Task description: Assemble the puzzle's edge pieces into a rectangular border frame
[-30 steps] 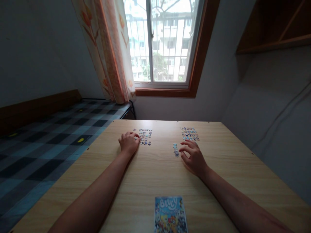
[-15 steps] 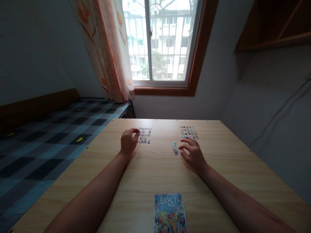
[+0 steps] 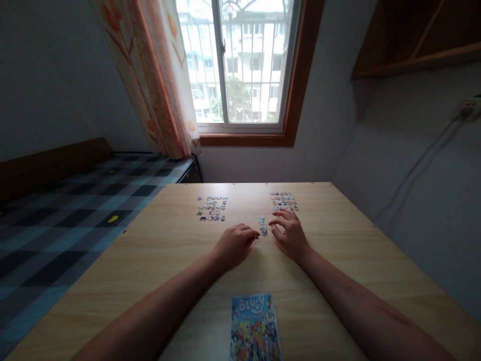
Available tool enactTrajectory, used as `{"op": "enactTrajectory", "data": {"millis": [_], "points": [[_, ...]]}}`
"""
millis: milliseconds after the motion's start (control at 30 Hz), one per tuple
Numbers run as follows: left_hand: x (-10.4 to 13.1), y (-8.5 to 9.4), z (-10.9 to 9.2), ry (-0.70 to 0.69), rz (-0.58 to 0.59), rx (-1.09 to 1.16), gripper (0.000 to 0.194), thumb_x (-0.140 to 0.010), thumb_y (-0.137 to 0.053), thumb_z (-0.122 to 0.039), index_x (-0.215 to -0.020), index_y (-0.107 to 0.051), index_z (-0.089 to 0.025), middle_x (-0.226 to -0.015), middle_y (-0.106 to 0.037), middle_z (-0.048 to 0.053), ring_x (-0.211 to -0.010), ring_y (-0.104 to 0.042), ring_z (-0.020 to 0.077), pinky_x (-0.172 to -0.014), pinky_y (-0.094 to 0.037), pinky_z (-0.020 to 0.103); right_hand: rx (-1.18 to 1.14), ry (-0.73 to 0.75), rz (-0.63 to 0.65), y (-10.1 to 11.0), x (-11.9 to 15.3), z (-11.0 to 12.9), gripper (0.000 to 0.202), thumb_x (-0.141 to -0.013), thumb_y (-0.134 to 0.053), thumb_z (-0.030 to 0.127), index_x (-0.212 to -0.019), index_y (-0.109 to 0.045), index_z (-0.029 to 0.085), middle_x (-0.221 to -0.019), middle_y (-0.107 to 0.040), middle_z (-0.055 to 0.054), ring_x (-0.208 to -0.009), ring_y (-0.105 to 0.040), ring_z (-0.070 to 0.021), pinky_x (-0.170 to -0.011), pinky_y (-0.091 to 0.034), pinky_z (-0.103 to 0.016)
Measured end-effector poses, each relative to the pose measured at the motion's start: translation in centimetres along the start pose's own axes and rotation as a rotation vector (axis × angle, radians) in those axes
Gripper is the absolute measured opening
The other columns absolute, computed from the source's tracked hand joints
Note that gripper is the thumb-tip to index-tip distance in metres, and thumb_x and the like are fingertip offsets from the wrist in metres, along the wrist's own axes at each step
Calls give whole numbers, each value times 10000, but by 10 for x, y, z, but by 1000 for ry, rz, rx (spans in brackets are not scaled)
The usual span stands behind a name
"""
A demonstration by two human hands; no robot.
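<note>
A short strip of joined jigsaw puzzle pieces (image 3: 263,226) lies on the wooden table between my two hands. At its lower left end, my left hand (image 3: 236,244) is closed in a pinch, with a small puzzle piece (image 3: 257,237) barely showing at the fingertips. My right hand (image 3: 288,234) rests just right of the strip, fingers curved and apart, with nothing visible in them. Loose puzzle pieces (image 3: 217,199) are laid out in rows on the left. Another group of loose pieces (image 3: 284,202) sits beyond my right hand.
Close to me on the table (image 3: 180,311) lies a Bluey picture sheet or box (image 3: 255,328) with many cartoon characters. A bed with a checked cover (image 3: 75,200) stands at the left. Ahead is a window (image 3: 250,65); a wooden shelf (image 3: 417,62) hangs at upper right.
My left hand has moved right, from the left group of pieces to the joined strip, still pinched. My right hand stays beside the strip. The view has shifted slightly.
</note>
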State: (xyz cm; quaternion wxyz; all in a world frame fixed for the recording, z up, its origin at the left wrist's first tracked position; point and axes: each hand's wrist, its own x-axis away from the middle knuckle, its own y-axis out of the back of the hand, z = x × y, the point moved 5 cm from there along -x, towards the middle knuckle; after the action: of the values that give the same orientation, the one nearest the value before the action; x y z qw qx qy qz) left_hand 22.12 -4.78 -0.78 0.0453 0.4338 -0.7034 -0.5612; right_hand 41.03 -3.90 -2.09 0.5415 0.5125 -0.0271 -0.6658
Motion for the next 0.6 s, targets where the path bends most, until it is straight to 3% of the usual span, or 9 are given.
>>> {"op": "enactTrajectory", "data": {"millis": [367, 600], "points": [[-2, -7, 10, 65, 25, -47, 228, -928, -575, -251, -1088, -734, -218, -971, -753, 71, -932, -662, 200, -855, -527, 333, 2, -8, 31, -3, -2, 0, 149, -844, -612, 211, -820, -753, 253, -1108, -698, -63, -1247, -509, -287, -1119, -331, -524], [-2, -2, 11, 134, -17, -26, 147, -855, -660, -259, -939, -769, -208, -913, -750, 69, -875, -660, 203, -855, -523, 349, -14, -9, 58, -4, -2, 1, 154, -840, -616, 214, -802, -761, 253, -1121, -699, -65, -1264, -496, -295, -1126, -308, -538]]}}
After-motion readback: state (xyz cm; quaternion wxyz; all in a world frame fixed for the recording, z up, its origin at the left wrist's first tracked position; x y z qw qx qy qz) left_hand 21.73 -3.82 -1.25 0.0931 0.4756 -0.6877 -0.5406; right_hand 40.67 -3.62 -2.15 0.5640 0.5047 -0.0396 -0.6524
